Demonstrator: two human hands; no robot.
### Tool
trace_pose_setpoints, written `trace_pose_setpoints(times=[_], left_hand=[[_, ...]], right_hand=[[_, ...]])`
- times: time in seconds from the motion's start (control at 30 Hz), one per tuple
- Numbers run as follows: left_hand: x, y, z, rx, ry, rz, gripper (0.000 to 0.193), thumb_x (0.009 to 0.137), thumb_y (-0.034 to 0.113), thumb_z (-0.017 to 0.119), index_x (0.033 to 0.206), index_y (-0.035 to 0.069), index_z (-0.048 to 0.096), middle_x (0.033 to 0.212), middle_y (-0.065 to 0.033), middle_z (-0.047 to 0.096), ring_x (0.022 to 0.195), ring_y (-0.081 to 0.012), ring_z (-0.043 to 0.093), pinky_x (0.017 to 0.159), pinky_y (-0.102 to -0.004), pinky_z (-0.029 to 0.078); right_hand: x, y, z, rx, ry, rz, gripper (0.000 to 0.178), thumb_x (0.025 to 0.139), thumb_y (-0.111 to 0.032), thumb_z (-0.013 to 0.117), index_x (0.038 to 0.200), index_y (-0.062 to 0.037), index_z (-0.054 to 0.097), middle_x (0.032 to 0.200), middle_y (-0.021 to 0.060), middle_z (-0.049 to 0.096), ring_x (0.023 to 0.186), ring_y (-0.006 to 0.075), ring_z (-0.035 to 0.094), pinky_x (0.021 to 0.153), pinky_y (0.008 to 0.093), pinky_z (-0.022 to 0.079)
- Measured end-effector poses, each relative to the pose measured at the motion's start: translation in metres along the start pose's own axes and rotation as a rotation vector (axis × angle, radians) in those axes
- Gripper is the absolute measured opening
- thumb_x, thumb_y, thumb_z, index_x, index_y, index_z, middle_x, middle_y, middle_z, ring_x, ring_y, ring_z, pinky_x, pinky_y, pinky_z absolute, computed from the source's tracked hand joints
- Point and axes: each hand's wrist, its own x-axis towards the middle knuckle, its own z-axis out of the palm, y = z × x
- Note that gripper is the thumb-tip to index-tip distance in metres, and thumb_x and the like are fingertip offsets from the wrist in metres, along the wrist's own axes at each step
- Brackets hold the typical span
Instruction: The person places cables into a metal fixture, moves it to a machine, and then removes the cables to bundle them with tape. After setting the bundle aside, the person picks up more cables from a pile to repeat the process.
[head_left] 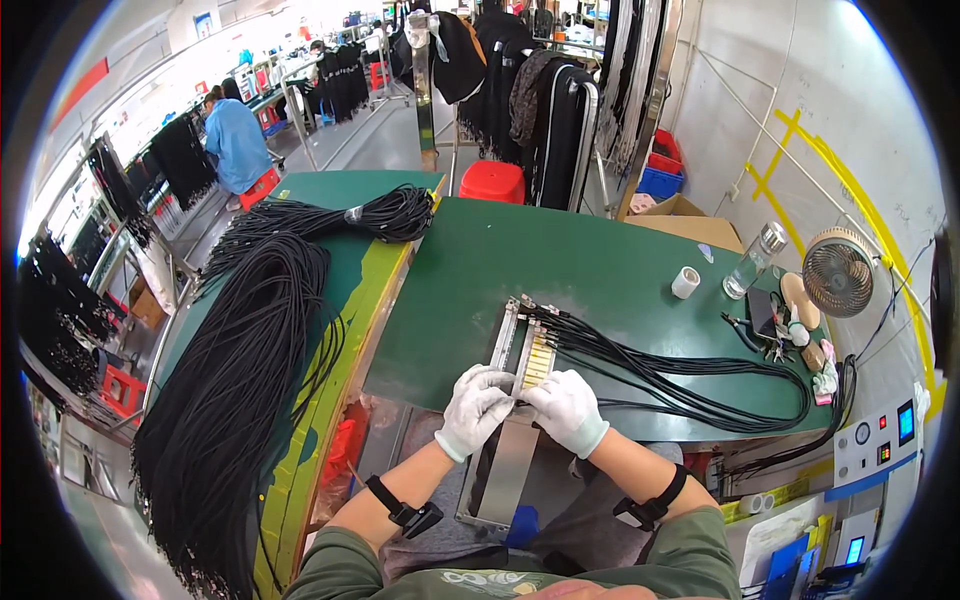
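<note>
Both my hands wear white gloves and meet at the near end of a metal fixture with a row of yellow slots (540, 357). My left hand (474, 412) is closed in a pinch at the fixture's near left corner; what lies between its fingertips is too small to make out. Close beside it, my right hand (568, 412) is closed around a black cable, whose length runs off to the right. Several more black cables (690, 368) have their ends lined up at the fixture's far end and loop across the green table. A metal rail (504, 335) lies along the fixture's left side.
A big bundle of black cables (235, 390) covers the left table (345, 190). On the right stand a white roll (685, 283), a clear bottle (755, 260), pliers (742, 333) and a small fan (838, 272). A control box (876, 440) sits at lower right. Another person (235, 145) sits far left.
</note>
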Motion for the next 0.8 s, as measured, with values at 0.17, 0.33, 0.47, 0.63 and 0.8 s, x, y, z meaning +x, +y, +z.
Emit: trace_pose_setpoints(times=[0.17, 0.33, 0.47, 0.63, 0.8], left_hand=[[-0.002, 0.004, 0.000, 0.116, -0.001, 0.018, 0.012, 0.081, 0.017, 0.070, 0.083, 0.006, 0.068, 0.119, -0.0134, 0.067, 0.121, -0.0355, 0.053, 0.105, -0.0452, 0.040], [-0.002, -0.004, 0.002, 0.064, 0.001, -0.001, 0.010, 0.080, 0.014, 0.070, 0.083, 0.005, 0.067, 0.119, -0.0135, 0.067, 0.121, -0.0351, 0.053, 0.103, -0.0437, 0.042], [0.002, -0.003, -0.004, 0.033, -0.005, 0.007, 0.008, 0.080, 0.012, 0.070, 0.081, 0.005, 0.067, 0.120, -0.0139, 0.067, 0.121, -0.0346, 0.053, 0.102, -0.0434, 0.043], [0.006, -0.011, -0.002, -0.078, 0.006, -0.045, 0.006, 0.081, 0.010, 0.069, 0.080, 0.005, 0.067, 0.120, -0.0147, 0.066, 0.122, -0.0339, 0.053, 0.103, -0.0432, 0.042], [-0.007, -0.010, -0.005, -0.107, 0.092, -0.117, 0.005, 0.081, 0.009, 0.069, 0.081, 0.004, 0.067, 0.120, -0.0150, 0.067, 0.123, -0.0331, 0.053, 0.104, -0.0429, 0.042]], right_hand=[[-0.003, -0.006, -0.001, 0.027, 0.020, 0.009, 0.016, 0.079, -0.027, 0.071, 0.090, -0.0161, 0.067, 0.077, 0.0012, 0.064, 0.080, 0.0223, 0.062, 0.070, 0.0374, 0.044], [-0.005, -0.001, 0.004, -0.038, -0.096, 0.021, 0.021, 0.073, -0.024, 0.074, 0.092, -0.0151, 0.067, 0.079, 0.0029, 0.064, 0.081, 0.0240, 0.061, 0.071, 0.0390, 0.044], [0.001, -0.003, 0.000, -0.094, -0.067, -0.016, 0.012, 0.080, -0.024, 0.069, 0.083, -0.0153, 0.062, 0.073, 0.0019, 0.060, 0.079, 0.0229, 0.061, 0.069, 0.0388, 0.044], [0.008, -0.003, 0.005, -0.059, 0.048, -0.008, 0.011, 0.080, -0.023, 0.070, 0.084, -0.0154, 0.063, 0.071, 0.0024, 0.059, 0.079, 0.0232, 0.061, 0.069, 0.0386, 0.044], [-0.008, 0.014, -0.005, -0.028, -0.003, 0.054, 0.011, 0.080, -0.023, 0.071, 0.085, -0.0144, 0.067, 0.074, 0.0044, 0.063, 0.076, 0.0256, 0.061, 0.069, 0.0395, 0.045]])
